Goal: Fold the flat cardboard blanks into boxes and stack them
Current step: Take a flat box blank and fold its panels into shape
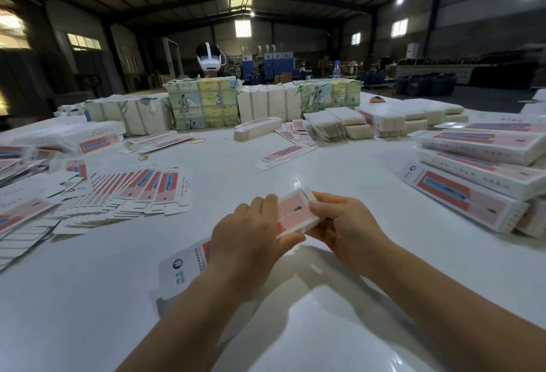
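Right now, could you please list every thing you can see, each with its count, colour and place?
box in work: one, red and white, held at centre near
flat blanks: many, red and white, fanned at the left
folded boxes: several, red and white, stacked at the right
wrapped bundles: about five, white or green and yellow, a row at the far side
loose card stacks: several, beige, far right of centre
rubber bands: at least two, yellow, left of centre
table: one, white, glossy
other person: one, wearing a white headset, behind the bundles
left hand: grips the box
right hand: pinches its end
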Action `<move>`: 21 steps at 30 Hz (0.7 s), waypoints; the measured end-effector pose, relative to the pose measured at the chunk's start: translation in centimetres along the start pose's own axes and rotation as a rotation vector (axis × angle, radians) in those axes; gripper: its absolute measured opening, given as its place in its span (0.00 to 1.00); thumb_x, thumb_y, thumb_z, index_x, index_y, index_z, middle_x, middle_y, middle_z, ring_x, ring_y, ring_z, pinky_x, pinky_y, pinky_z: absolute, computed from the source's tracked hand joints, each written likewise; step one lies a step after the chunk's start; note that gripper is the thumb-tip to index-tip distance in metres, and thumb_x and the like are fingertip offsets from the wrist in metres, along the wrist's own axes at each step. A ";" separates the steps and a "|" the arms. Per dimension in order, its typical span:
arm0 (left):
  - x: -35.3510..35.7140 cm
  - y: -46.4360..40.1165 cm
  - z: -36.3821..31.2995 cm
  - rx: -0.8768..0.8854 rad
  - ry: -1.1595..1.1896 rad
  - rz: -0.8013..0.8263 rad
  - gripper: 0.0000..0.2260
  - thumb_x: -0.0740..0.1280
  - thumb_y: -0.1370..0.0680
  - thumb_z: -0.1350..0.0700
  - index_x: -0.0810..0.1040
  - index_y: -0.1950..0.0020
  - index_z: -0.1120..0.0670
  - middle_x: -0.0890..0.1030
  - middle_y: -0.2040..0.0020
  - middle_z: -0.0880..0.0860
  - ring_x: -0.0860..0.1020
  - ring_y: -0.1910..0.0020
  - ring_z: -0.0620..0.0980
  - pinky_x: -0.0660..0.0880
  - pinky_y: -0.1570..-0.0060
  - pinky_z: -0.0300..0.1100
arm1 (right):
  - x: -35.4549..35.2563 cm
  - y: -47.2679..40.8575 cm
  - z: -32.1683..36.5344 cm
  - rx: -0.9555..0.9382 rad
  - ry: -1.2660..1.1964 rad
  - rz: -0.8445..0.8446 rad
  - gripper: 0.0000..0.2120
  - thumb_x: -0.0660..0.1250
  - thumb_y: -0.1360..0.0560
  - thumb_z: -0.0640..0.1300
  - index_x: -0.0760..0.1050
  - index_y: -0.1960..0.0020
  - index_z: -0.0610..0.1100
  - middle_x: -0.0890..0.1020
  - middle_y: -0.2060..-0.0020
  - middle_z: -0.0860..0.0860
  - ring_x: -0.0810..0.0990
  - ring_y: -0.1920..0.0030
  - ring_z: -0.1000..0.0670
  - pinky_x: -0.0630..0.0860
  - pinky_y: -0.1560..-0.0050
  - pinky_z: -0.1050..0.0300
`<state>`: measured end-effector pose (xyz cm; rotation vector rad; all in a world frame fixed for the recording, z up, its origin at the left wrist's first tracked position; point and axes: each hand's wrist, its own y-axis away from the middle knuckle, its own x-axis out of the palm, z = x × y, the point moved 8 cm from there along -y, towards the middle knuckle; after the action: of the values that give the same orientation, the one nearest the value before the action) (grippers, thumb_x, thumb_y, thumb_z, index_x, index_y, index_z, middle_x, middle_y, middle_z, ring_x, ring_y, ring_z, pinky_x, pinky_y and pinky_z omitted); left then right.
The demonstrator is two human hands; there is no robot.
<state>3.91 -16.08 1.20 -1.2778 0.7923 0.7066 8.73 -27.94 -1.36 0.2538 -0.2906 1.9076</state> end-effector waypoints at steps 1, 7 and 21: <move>-0.2 0.0 0.0 -0.001 -0.002 -0.006 0.33 0.44 0.29 0.30 0.62 0.32 0.48 0.74 0.44 0.46 0.74 0.51 0.47 0.72 0.57 0.39 | 0.0 0.0 0.0 -0.001 -0.017 -0.002 0.20 0.58 0.23 0.32 0.86 0.62 0.43 0.85 0.59 0.42 0.85 0.59 0.47 0.80 0.61 0.60; -1.8 0.0 -0.8 0.023 -0.037 -0.056 0.33 0.54 0.30 0.33 0.73 0.37 0.55 0.80 0.52 0.52 0.78 0.60 0.51 0.75 0.66 0.42 | 0.0 0.1 -0.1 0.010 0.013 0.019 0.18 0.59 0.26 0.30 0.86 0.58 0.43 0.85 0.55 0.40 0.84 0.55 0.44 0.82 0.55 0.56; -2.1 0.0 -1.9 0.006 -0.148 -0.139 0.31 0.74 0.37 0.36 0.81 0.47 0.61 0.80 0.64 0.54 0.77 0.71 0.52 0.72 0.76 0.41 | 0.0 1.0 0.6 -0.185 0.484 -0.179 0.15 0.53 0.22 0.38 0.79 0.56 0.39 0.82 0.60 0.44 0.81 0.56 0.43 0.78 0.50 0.44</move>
<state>2.52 -17.94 2.69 -1.2470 0.5789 0.6782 7.83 -28.49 -0.89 -0.2955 -0.1105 1.6902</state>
